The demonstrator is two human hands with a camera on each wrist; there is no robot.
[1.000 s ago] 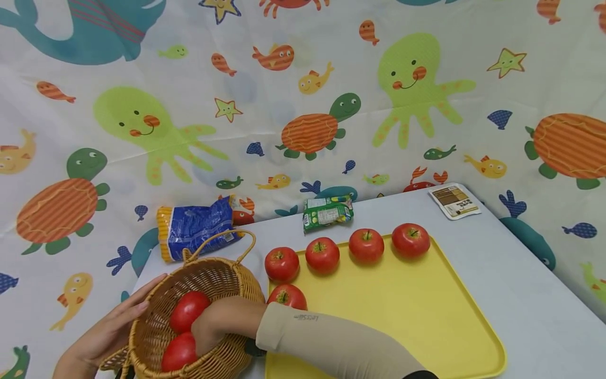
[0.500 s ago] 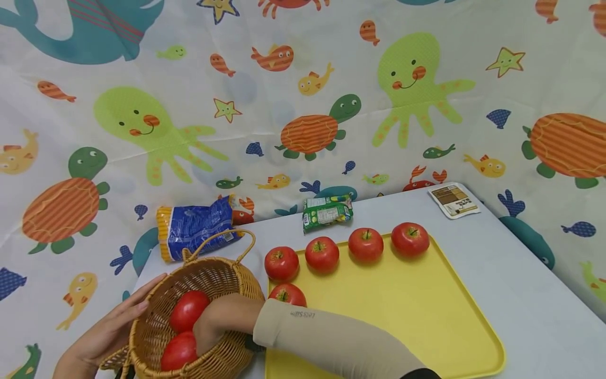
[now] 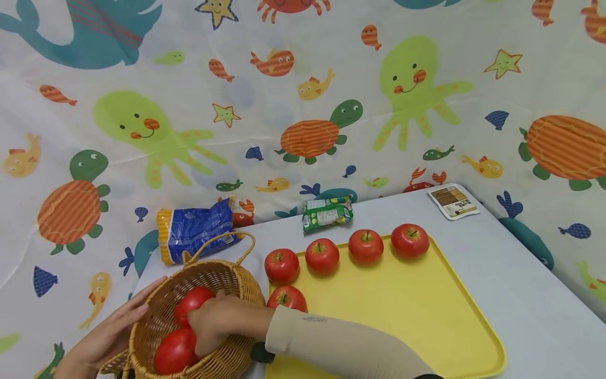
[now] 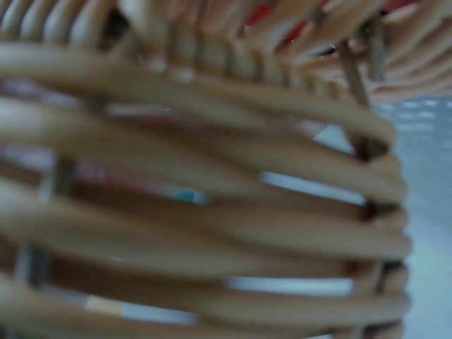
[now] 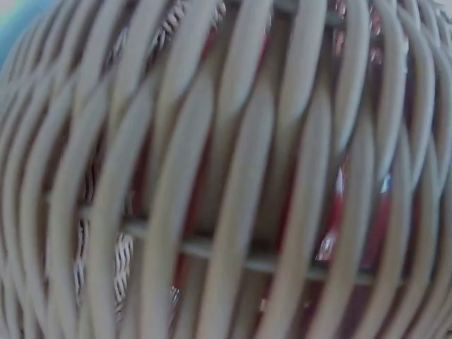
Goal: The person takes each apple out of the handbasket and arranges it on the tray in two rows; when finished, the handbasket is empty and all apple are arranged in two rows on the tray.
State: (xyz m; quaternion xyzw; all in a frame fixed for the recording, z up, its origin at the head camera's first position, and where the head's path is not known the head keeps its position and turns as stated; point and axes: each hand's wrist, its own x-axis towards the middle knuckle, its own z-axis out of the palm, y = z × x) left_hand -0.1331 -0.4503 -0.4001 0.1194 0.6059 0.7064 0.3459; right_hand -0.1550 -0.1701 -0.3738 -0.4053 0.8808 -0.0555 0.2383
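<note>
A wicker basket (image 3: pixel 236 284) with a hoop handle stands at the table's front left and holds two red apples. My right hand (image 3: pixel 201 321), in a beige sleeve, reaches into it and curls round the upper apple (image 3: pixel 189 304). The lower apple (image 3: pixel 174 351) lies just below that hand. My left hand (image 3: pixel 125 318) rests with straight fingers against the basket's outer left rim. Both wrist views show only blurred weave of the basket (image 4: pixel 212 176) (image 5: pixel 212 176), with red showing through the gaps. On the yellow tray (image 3: pixel 407 316) sit several red apples, one (image 3: pixel 286 296) beside my right forearm.
A blue and yellow packet (image 3: pixel 196 229) lies behind the basket. A green packet (image 3: pixel 327 213) and a white and brown packet (image 3: pixel 454 201) lie near the grey table's back edge. A sea-creature cloth hangs behind. The tray's right half is bare.
My right hand has risen inside the basket and closed over the upper apple. The lower apple has shifted slightly left. The left hand stays on the rim.
</note>
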